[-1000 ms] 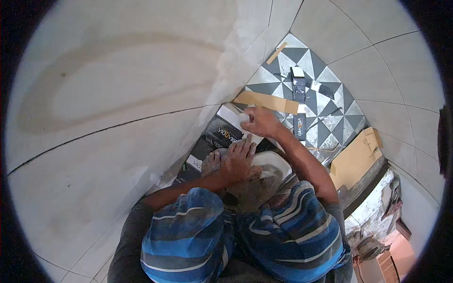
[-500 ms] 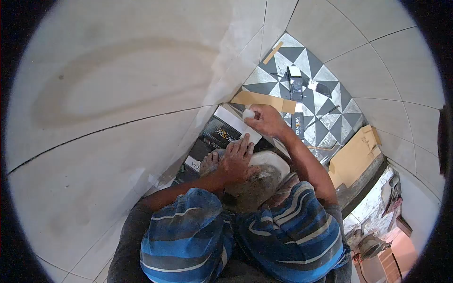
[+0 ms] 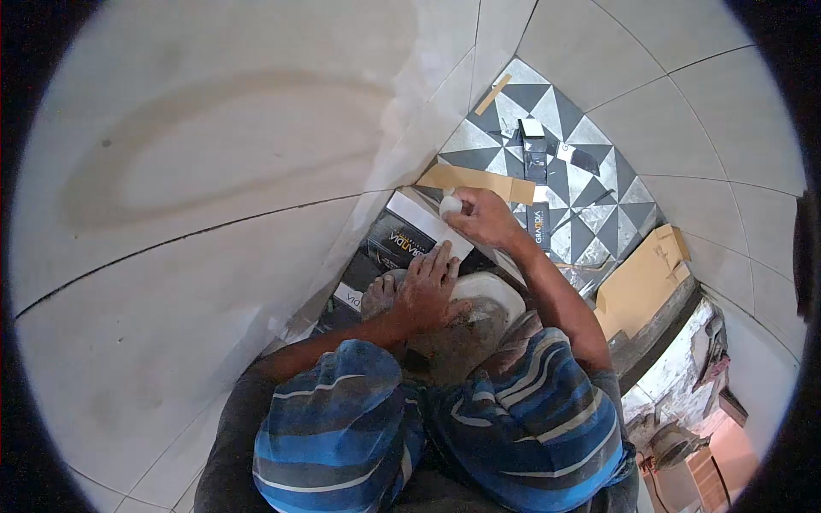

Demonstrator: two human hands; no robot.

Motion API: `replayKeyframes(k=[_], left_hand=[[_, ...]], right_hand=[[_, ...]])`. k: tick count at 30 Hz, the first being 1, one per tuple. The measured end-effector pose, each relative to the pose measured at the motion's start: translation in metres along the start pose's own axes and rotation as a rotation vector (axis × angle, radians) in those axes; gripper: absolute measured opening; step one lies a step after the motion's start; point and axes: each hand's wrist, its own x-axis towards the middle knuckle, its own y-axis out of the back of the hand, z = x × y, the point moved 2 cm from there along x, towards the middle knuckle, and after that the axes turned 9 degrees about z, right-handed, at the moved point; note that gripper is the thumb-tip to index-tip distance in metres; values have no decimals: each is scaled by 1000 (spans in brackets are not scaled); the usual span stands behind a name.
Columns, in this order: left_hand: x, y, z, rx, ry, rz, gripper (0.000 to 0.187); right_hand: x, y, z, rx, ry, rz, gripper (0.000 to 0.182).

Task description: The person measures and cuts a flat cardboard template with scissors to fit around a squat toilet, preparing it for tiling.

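Note:
My right hand (image 3: pixel 487 218) is closed around a small whitish object (image 3: pixel 451 205) near the wall corner, above the far end of a black and white printed cardboard piece (image 3: pixel 398 238). My left hand (image 3: pixel 428 291) lies flat, its fingers spread over the cardboard's white edge. Beneath that hand and wrist are a dusty bare foot (image 3: pixel 379 295) and a rounded, dirty container with a white rim (image 3: pixel 510 295). What the object in my right hand is, I cannot make out.
Tiled walls rise on the left and right. On the patterned floor (image 3: pixel 547 107) lie a brown cardboard strip (image 3: pixel 479 181), black printed pieces (image 3: pixel 536 154) and a thin brown strip (image 3: pixel 493 94). A larger cardboard sheet (image 3: pixel 641 282) leans at the right, beside a ledge (image 3: pixel 657 335).
The view has shifted very slightly. My right hand and the whitish object have moved a little, while my left hand stays flat in nearly the same place.

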Motion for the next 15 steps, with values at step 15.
replayKeyframes(k=[15], left_hand=[[1, 5, 1, 59, -18, -23, 83]], right_hand=[[6, -8, -7, -108, -2, -100, 31]])
